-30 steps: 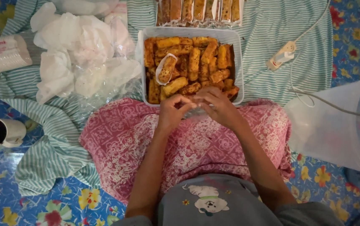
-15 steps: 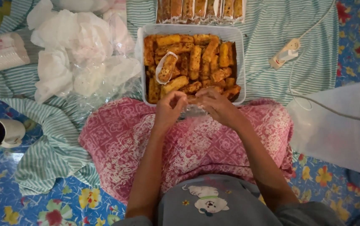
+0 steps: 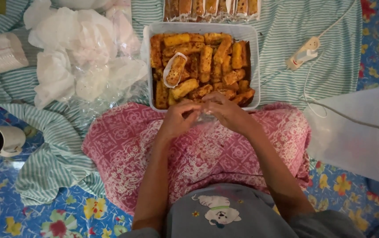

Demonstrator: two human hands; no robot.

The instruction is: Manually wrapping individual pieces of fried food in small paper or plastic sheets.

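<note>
Over a pink patterned cloth (image 3: 207, 154) at the centre of the view, the left hand (image 3: 178, 120) and right hand (image 3: 227, 112) meet fingertip to fingertip, pinching a small clear plastic wrapper (image 3: 206, 115) between them. At twelve o'clock from the hands sits a clear plastic tub (image 3: 255, 66) filled with golden fried sticks (image 3: 207, 66), one already sleeved. Crumpled clear bags (image 3: 83, 53) lie at ten o'clock, a white mug (image 3: 0, 141) at nine o'clock.

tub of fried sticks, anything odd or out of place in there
One thing stands out: in the tub, one fried stick already sits in a clear wrapper among loose, unwrapped ones. Nothing looks spilled. The left hand and right hand meet at its near edge, pinching something small and clear.
</note>
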